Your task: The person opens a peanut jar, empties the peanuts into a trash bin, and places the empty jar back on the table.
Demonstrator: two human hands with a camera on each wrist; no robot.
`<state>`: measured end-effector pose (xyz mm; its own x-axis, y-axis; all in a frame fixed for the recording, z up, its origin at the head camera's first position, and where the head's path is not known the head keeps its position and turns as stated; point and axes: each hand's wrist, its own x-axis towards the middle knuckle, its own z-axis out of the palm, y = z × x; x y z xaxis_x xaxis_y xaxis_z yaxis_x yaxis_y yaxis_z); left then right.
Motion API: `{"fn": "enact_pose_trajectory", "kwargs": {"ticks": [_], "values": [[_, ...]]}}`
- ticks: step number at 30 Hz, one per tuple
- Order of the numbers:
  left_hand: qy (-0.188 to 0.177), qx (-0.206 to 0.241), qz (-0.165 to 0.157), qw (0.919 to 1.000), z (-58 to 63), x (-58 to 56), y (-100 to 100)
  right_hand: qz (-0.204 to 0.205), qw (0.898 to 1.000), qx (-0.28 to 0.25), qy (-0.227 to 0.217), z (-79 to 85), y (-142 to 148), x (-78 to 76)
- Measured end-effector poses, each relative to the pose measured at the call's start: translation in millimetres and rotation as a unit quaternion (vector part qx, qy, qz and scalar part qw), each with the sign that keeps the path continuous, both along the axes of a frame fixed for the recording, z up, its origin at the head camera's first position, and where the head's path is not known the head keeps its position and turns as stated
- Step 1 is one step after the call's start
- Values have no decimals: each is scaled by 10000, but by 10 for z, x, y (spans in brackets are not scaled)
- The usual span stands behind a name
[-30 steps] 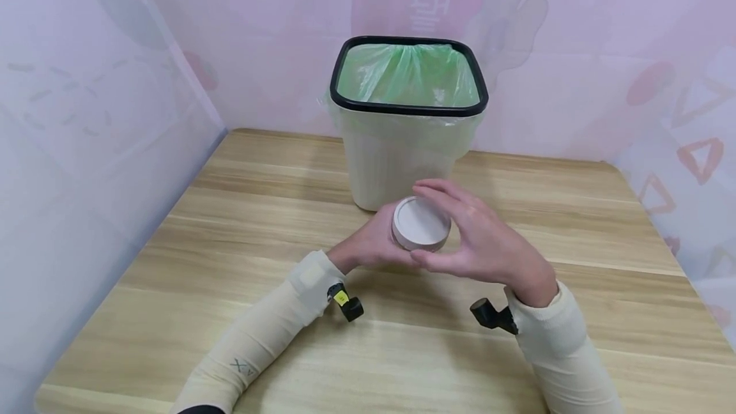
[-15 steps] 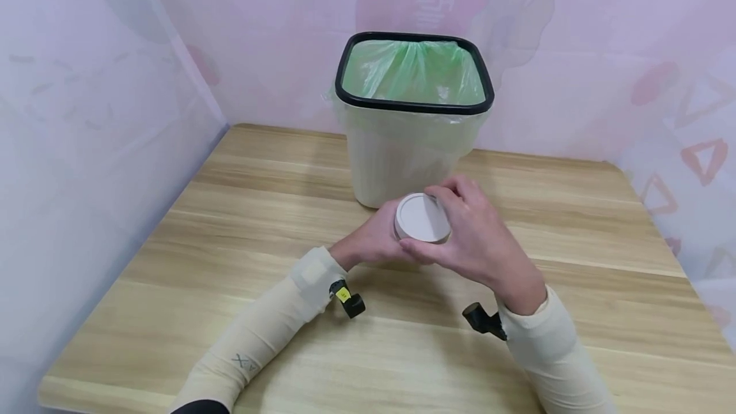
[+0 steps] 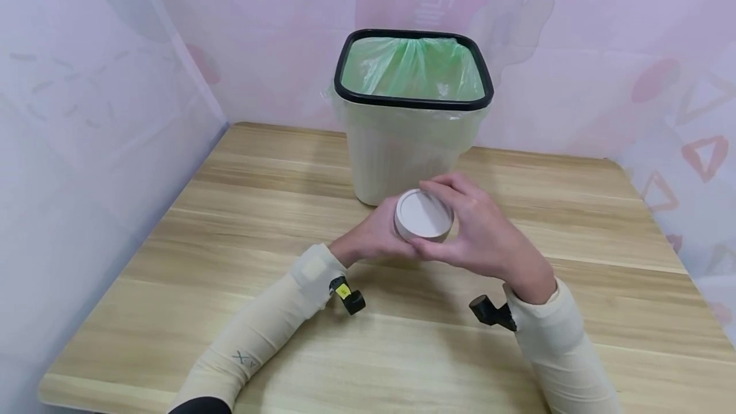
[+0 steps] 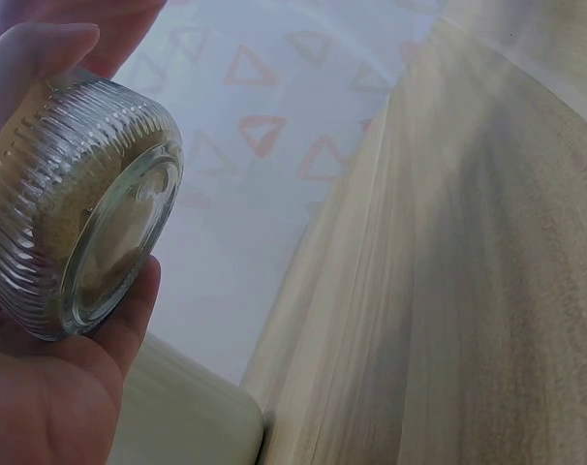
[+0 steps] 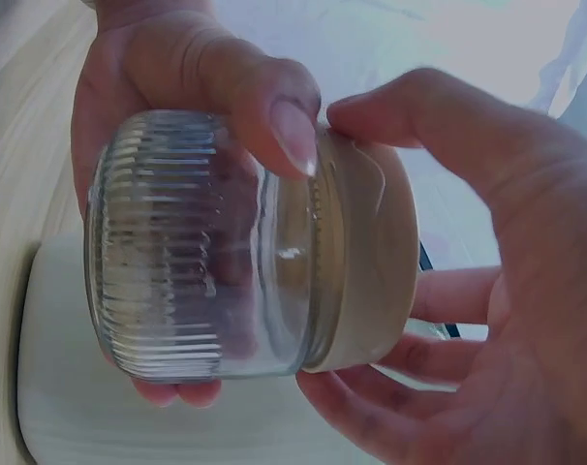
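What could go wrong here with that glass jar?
The ribbed glass jar, held above the table by the left hand, might slip and chip if it fell. The right hand grips the lid, which could come loose suddenly. A sudden jerk might also knock the bin just behind the jar.

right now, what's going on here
A person's left hand holds a ribbed clear-glass jar off the light wood-grain table, while the right hand grips the round pale lid at the jar's mouth. Whether the lid is fully tightened can't be told. Behind the hands stands a cream, black-rimmed bin lined with a translucent green bag.
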<state>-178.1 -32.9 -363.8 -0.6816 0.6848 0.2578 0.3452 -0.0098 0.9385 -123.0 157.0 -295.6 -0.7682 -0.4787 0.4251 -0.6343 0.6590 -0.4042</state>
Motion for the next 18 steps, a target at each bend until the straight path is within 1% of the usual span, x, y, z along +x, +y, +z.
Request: {"fn": "enact_pose_trajectory", "kwargs": {"ticks": [3, 7, 10, 12, 15, 18], "values": [[-6, 24, -30, 10000, 76, 46, -14, 178, 9998, 73, -69, 11, 24, -11], [-48, 64, -93, 9999, 89, 53, -14, 378, 9989, 169, -219, 26, 48, -19], [-69, 72, -129, 9999, 79, 48, -10, 386, 9982, 245, -396, 36, 65, -13], [-94, 89, -140, 9998, 70, 46, -9, 283, 9977, 272, -547, 44, 71, -5], [-144, 119, -100, 9998, 62, 50, -5, -38, 9975, 250, -663, 57, 71, 15], [-187, 107, -43, 9998, 59, 54, 9, -478, 9971, 217, -551, 67, 56, 43]]}}
